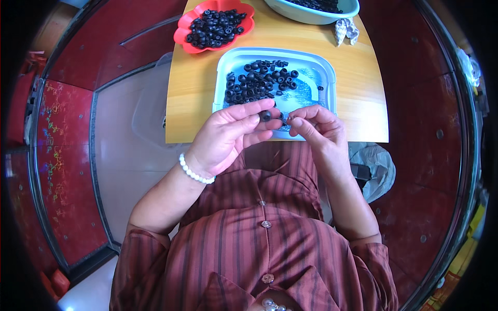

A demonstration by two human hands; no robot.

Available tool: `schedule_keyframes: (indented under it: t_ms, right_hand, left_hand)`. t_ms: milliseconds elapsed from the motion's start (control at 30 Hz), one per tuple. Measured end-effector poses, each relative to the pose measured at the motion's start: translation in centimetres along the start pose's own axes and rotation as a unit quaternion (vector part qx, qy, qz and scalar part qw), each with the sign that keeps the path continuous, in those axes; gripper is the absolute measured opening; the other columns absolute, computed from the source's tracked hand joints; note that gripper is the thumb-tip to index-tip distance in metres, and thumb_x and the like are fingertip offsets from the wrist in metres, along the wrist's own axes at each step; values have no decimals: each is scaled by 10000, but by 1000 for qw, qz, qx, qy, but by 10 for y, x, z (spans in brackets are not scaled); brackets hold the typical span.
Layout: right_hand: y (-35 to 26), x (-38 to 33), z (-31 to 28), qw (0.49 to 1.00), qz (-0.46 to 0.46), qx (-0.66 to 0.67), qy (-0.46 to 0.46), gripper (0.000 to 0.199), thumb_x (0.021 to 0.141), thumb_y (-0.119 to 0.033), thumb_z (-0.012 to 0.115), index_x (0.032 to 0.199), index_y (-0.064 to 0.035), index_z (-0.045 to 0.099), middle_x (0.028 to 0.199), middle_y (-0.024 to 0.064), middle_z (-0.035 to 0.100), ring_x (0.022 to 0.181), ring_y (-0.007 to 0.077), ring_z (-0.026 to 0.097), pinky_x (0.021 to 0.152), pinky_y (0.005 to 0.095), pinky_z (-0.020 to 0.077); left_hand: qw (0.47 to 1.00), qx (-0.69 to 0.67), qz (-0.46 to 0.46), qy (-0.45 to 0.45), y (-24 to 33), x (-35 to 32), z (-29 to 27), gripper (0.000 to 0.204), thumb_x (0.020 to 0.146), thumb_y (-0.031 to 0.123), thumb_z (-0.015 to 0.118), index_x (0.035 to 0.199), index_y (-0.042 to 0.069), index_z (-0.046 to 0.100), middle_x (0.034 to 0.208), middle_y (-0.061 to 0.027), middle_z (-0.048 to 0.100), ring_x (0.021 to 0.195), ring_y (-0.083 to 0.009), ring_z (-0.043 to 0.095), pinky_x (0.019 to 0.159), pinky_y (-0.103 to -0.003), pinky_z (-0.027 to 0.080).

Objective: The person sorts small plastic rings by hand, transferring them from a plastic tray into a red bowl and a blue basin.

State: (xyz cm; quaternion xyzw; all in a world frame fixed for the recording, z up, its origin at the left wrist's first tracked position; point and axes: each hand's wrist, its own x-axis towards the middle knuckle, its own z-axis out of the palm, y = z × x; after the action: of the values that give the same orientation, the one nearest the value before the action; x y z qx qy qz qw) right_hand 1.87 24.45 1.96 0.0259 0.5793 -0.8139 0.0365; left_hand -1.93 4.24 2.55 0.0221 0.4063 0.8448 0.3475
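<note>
Head view: a small black rubber ring (pixel 265 116) is being pinched in the grip of the left hand (pixel 228 136), just above the near rim of a pale blue tray (pixel 224 70). A tiny part, too small to tell, is being pinched by the right hand (pixel 319 127). More black rings are being carried on the wooden surface (pixel 358 78), in the tray, a red dish (pixel 182 32) and a teal basin (pixel 290 13); red flooring is being seen around.

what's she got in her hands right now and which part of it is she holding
The left hand pinches a small black rubber ring by its outer edge between thumb and fingertips. The right hand has a fingertip grip on something tiny; what it is cannot be told.
</note>
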Motion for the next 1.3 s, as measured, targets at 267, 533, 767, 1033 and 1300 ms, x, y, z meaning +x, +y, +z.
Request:
schedule_keyframes:
  t_ms: [267,533,767,1033,1300]
  right_hand:
    - [-9,-12,17,999,-27,-15,-29,64,865,-20,629,917,16,626,905,52,645,859,104,597,776,245,475]
    - [0,-18,16,980,-100,-175,-8,41,823,-18,662,847,13,649,836,67,644,800,128,607,732,255,480]
    - [-3,-22,11,996,48,-20,-69,72,810,33,661,852,-3,616,836,57,619,778,170,622,716,257,497]
    - [8,-14,10,911,308,154,-227,220,780,37,687,890,-52,519,816,50,620,714,140,618,634,224,493]
    - [12,47,5,836,-174,-520,-11,103,788,-91,633,830,-15,687,801,143,636,754,304,633,697,376,504]
  left_hand:
    - [989,114,89,34,-10,-11,6,299,854,1,630,1152,-3,600,1081,-89,643,947,-148,634,826,-261,534]
    - [959,241,134,66,-21,-20,10,245,799,-38,678,1041,-10,651,975,-67,677,871,-100,637,796,-235,531]
    - [977,194,92,10,-27,-35,4,205,783,-49,692,982,-14,658,939,-68,685,868,-110,645,790,-245,532]
    - [957,259,105,-73,-29,-41,-15,185,758,-30,715,937,-13,672,942,-108,681,877,-183,655,769,-284,537]
    - [982,-171,31,-78,-34,-33,-47,281,947,86,505,1212,2,548,1148,-145,589,943,-148,631,766,-243,559]
